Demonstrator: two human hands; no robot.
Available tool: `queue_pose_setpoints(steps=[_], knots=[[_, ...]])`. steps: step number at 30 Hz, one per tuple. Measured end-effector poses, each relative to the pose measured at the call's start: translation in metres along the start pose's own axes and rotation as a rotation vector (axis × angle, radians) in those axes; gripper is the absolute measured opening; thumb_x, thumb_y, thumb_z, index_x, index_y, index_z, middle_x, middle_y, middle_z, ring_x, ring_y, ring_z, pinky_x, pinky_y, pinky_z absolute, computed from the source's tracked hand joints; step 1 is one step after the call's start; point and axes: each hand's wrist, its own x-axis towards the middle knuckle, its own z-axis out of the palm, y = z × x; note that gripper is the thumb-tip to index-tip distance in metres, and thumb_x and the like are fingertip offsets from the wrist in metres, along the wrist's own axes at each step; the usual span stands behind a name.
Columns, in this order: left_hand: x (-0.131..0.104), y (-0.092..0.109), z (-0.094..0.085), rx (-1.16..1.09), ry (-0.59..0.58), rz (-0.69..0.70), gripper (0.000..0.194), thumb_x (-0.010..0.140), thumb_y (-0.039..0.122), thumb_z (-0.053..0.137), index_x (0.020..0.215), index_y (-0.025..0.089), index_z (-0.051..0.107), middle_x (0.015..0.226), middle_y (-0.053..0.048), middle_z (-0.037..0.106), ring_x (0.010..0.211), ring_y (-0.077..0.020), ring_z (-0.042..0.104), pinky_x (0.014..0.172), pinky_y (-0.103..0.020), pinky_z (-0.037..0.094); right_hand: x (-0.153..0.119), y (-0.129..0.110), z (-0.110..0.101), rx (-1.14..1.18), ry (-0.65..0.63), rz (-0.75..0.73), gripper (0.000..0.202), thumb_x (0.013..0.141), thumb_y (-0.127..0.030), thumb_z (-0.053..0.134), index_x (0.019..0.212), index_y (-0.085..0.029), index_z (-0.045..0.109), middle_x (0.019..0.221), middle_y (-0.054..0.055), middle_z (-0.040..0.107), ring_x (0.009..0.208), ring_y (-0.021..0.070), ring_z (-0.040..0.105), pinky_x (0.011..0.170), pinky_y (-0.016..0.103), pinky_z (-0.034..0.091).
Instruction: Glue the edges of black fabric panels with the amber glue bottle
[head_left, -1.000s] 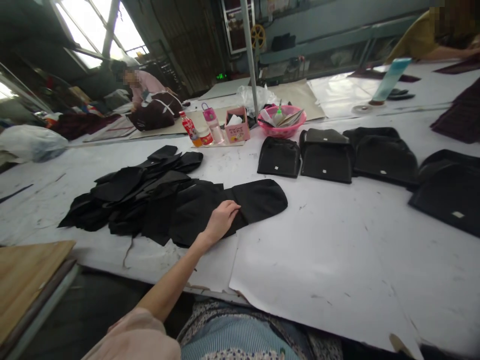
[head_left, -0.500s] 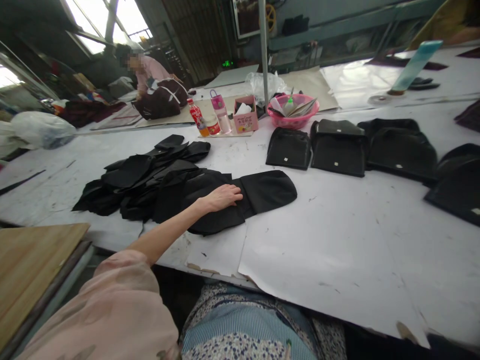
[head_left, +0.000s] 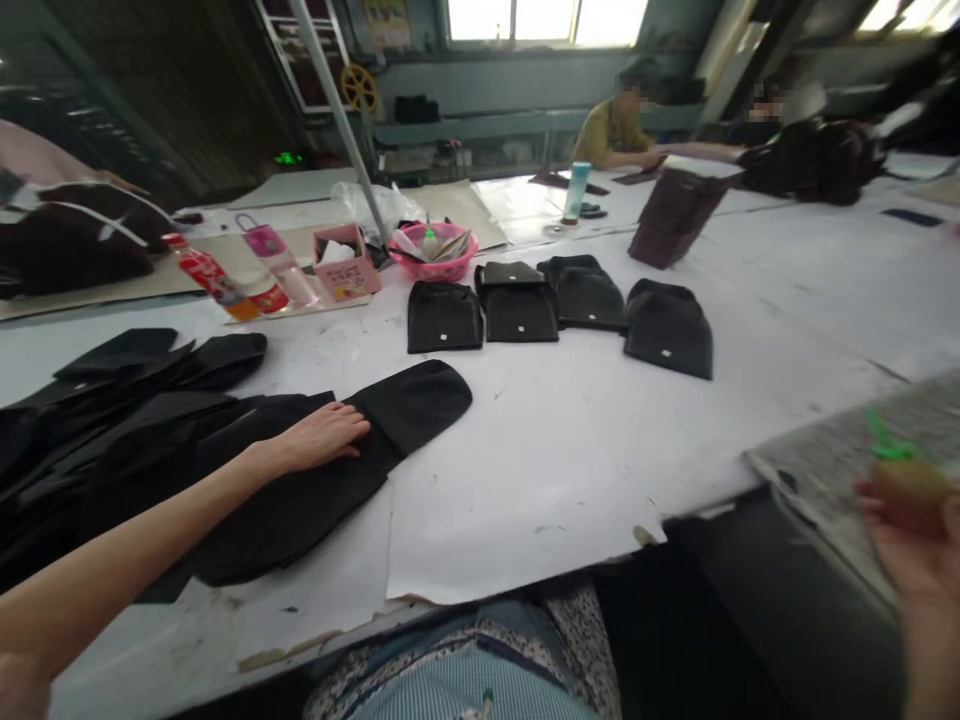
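Note:
My left hand [head_left: 326, 437] lies palm down on a black fabric piece [head_left: 300, 510], its fingers loosely stretched across the seam. From that seam a rounded black flap [head_left: 420, 400] extends to the right over the white table. More black pieces [head_left: 150, 430] are heaped beside my left forearm. At the right edge of the view, my right hand [head_left: 911, 560] is wrapped around a small brownish squeeze bottle [head_left: 911, 490] with a green nozzle, held over a grey-topped surface. This hand is blurred and partly cut off by the frame.
Several black pouches [head_left: 521, 310] with small white tags sit in a row across the table [head_left: 525, 450]. Behind them are a pink basket [head_left: 439, 268], a pink box [head_left: 349, 275], bottles [head_left: 214, 280] and a dark upright bag [head_left: 675, 215]. Co-workers [head_left: 615, 125] sit at the far side.
The view has turned to the right. My right hand with the squeeze bottle has come into sight. My left hand stays on the black fabric piece.

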Motion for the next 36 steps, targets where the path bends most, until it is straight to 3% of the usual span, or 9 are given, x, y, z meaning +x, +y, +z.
queue_pose_setpoints(steps=[4, 7, 11, 14, 17, 22, 25, 29, 36], knots=[[-0.006, -0.003, -0.009, -0.238, -0.008, -0.068, 0.017, 0.093, 0.034, 0.055, 0.083, 0.021, 0.061, 0.087, -0.005, 0.066, 0.082, -0.022, 0.061, 0.076, -0.029, 0.04, 0.013, 0.008, -0.013, 0.04, -0.063, 0.0, 0.046, 0.048, -0.021, 0.09, 0.089, -0.02, 0.07, 0.106, 0.007, 0.066, 0.09, 0.0249, 0.061, 0.05, 0.025, 0.048], [-0.013, 0.008, -0.042, -0.393, -0.057, -0.098, 0.022, 0.093, 0.04, 0.049, 0.083, 0.023, 0.059, 0.076, -0.001, 0.063, 0.07, -0.0193, 0.058, 0.067, -0.027, 0.037, 0.018, 0.013, -0.014, 0.054, -0.058, 0.019, 0.054, 0.045, -0.021, 0.091, 0.094, -0.018, 0.071, 0.111, 0.009, 0.066, 0.094, 0.0265, 0.061, 0.051, 0.025, 0.048], [-0.009, 0.042, -0.099, -0.695, -0.028, -0.007, 0.028, 0.09, 0.048, 0.055, 0.081, 0.022, 0.058, 0.074, 0.001, 0.058, 0.071, -0.0159, 0.052, 0.067, -0.023, 0.04, 0.021, 0.013, -0.018, 0.039, -0.087, 0.008, 0.059, 0.041, -0.022, 0.092, 0.096, -0.018, 0.072, 0.11, 0.01, 0.066, 0.094, 0.027, 0.061, 0.05, 0.024, 0.05], [0.018, 0.074, -0.115, -0.908, 0.068, 0.031, 0.031, 0.089, 0.05, 0.058, 0.08, 0.021, 0.056, 0.074, 0.002, 0.053, 0.069, -0.0131, 0.046, 0.063, -0.021, 0.04, 0.023, 0.013, -0.02, 0.033, -0.105, 0.006, 0.058, 0.041, -0.021, 0.09, 0.097, -0.019, 0.072, 0.11, 0.009, 0.065, 0.093, 0.0265, 0.061, 0.049, 0.023, 0.05], [0.067, 0.105, -0.1, -1.005, 0.188, 0.113, 0.03, 0.091, 0.048, 0.057, 0.081, 0.02, 0.054, 0.076, 0.002, 0.054, 0.069, -0.0126, 0.049, 0.064, -0.022, 0.043, 0.022, 0.014, -0.019, 0.048, -0.08, 0.023, 0.057, 0.043, -0.02, 0.09, 0.097, -0.018, 0.072, 0.112, 0.01, 0.065, 0.094, 0.0262, 0.061, 0.049, 0.023, 0.049], [0.124, 0.153, -0.056, -0.627, 0.403, 0.067, 0.014, 0.093, 0.025, 0.057, 0.1, 0.018, 0.067, 0.102, -0.008, 0.067, 0.095, -0.0221, 0.063, 0.088, -0.036, 0.05, 0.021, 0.015, -0.02, 0.065, -0.065, 0.03, 0.058, 0.043, -0.02, 0.091, 0.097, -0.017, 0.071, 0.11, 0.01, 0.066, 0.096, 0.0273, 0.061, 0.049, 0.022, 0.05], [0.113, 0.186, -0.035, -0.476, 0.449, 0.126, 0.037, 0.094, 0.039, 0.065, 0.125, 0.019, 0.063, 0.122, -0.013, 0.064, 0.112, -0.0275, 0.062, 0.098, -0.041, 0.05, 0.022, 0.017, -0.022, 0.068, -0.092, -0.004, 0.052, 0.048, -0.02, 0.088, 0.097, -0.018, 0.072, 0.111, 0.008, 0.066, 0.096, 0.0256, 0.062, 0.05, 0.023, 0.052], [0.082, 0.222, -0.014, -0.298, 0.308, 0.211, 0.076, 0.075, 0.058, 0.082, 0.132, 0.013, 0.059, 0.137, -0.021, 0.057, 0.13, -0.0394, 0.053, 0.104, -0.05, 0.049, 0.023, 0.019, -0.021, 0.073, -0.074, -0.008, 0.041, 0.057, -0.018, 0.083, 0.096, -0.018, 0.073, 0.113, 0.008, 0.067, 0.097, 0.0246, 0.062, 0.05, 0.022, 0.052], [0.076, 0.239, -0.024, -0.11, 0.24, 0.202, 0.039, 0.08, 0.045, 0.083, 0.099, 0.015, 0.065, 0.12, -0.016, 0.063, 0.116, -0.0324, 0.059, 0.084, -0.039, 0.057, 0.023, 0.02, -0.022, 0.058, -0.142, -0.037, 0.039, 0.059, -0.02, 0.081, 0.097, -0.018, 0.072, 0.11, 0.006, 0.067, 0.092, 0.0212, 0.062, 0.053, 0.022, 0.053]])
